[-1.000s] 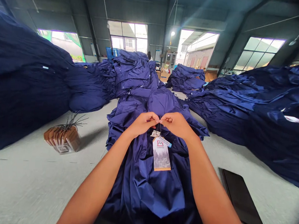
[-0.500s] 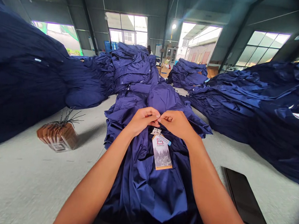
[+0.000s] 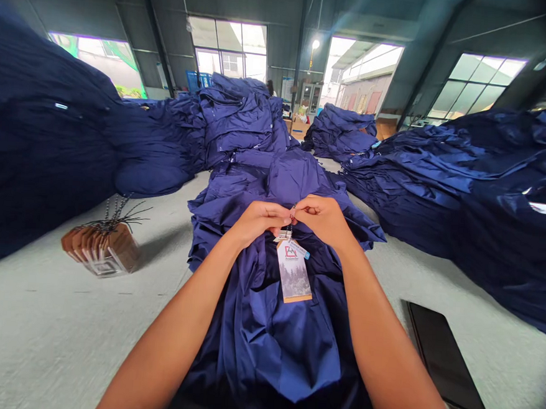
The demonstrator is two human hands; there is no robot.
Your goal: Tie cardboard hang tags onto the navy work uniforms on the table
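The left hand and right hand are together above the chest of a navy garment, their fingertips meeting and pinching a thin metal chain. From the chain hangs a cardboard hang tag, with a small white label at its top. The tag's long axis runs away from the hands and down the garment, its lower end leaning slightly to the right. It lies flat on the navy fabric, which is spread on a pale grey floor.

To the left, a bundle of brown tags with dark strings stands in a clear box on the floor. To the right lies a black tablet. Large heaps of navy garments rise on both sides and ahead.
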